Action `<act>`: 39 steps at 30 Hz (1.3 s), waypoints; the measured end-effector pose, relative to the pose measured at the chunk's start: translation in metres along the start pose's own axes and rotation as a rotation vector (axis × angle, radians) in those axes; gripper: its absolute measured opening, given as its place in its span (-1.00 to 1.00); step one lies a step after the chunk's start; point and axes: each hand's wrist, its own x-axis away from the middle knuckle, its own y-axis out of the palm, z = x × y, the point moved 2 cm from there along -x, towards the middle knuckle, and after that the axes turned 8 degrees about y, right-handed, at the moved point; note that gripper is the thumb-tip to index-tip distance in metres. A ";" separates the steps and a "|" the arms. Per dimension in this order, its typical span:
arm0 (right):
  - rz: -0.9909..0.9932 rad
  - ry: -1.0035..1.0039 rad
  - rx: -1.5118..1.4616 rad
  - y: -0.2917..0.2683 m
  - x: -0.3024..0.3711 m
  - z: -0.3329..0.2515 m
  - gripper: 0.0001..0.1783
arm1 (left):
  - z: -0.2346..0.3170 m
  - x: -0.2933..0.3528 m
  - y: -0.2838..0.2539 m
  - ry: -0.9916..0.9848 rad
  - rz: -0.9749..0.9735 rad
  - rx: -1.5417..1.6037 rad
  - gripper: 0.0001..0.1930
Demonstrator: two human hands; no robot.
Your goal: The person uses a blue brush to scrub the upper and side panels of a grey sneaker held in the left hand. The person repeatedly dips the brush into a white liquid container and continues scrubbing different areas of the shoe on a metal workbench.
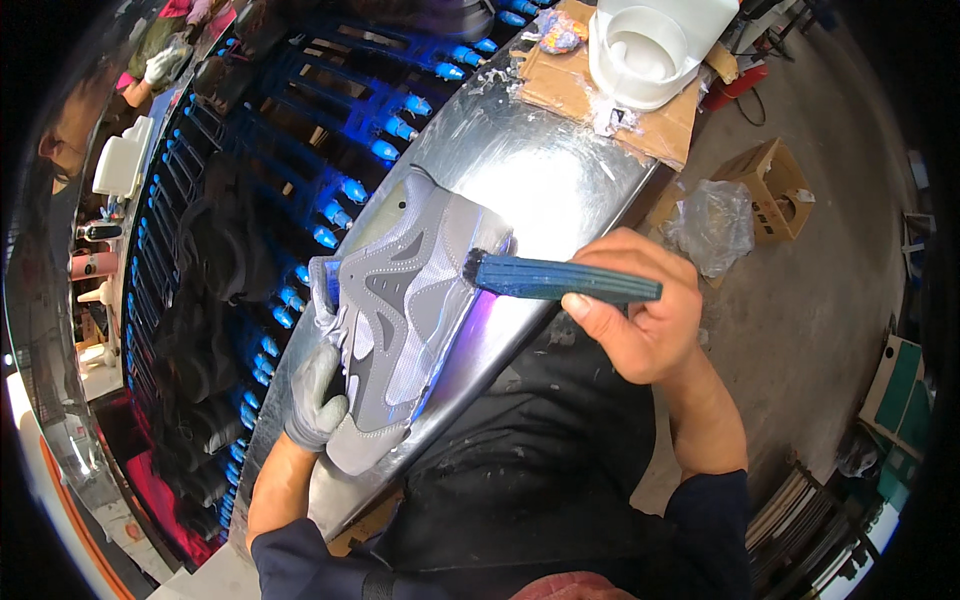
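A flat grey shoe upper (405, 305), made of mesh and smooth panels with lines of small dots, lay on a shiny metal worktable (540, 165) just in front of the person. The left hand (315, 395) wore one grey knitted glove; its fingers were pressed together and curled over the near edge of the upper, holding it flat on the metal. The right hand (640, 315) was bare. Its fingers were closed around the long blue handle of one brush (560, 280), with the thumb laid under the handle, and the dark bristles touched the right edge of the upper.

At the far end of the table lay one piece of brown cardboard (655, 120), torn and stained, and on it stood one white plastic container (645, 50) with round walls. Beyond the table ran a dark blue rack (300, 120) with many small light-blue pegs in rows, too many to count well.

To the right the floor (820, 280) was grey concrete. On it stood one open cardboard box (775, 190), and beside it lay one crumpled clear plastic bag (712, 225).
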 end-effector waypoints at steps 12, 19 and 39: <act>-0.036 -0.190 0.122 0.016 0.013 -0.008 -0.77 | 0.010 -0.015 0.005 -0.066 0.103 0.044 -0.16; -0.174 -0.023 -0.124 0.010 0.016 0.012 -0.81 | -0.001 -0.009 0.004 -0.130 0.017 0.161 0.08; 0.205 0.371 -0.470 0.044 0.077 0.013 -0.81 | 0.011 -0.085 0.035 0.469 0.241 -0.476 -0.52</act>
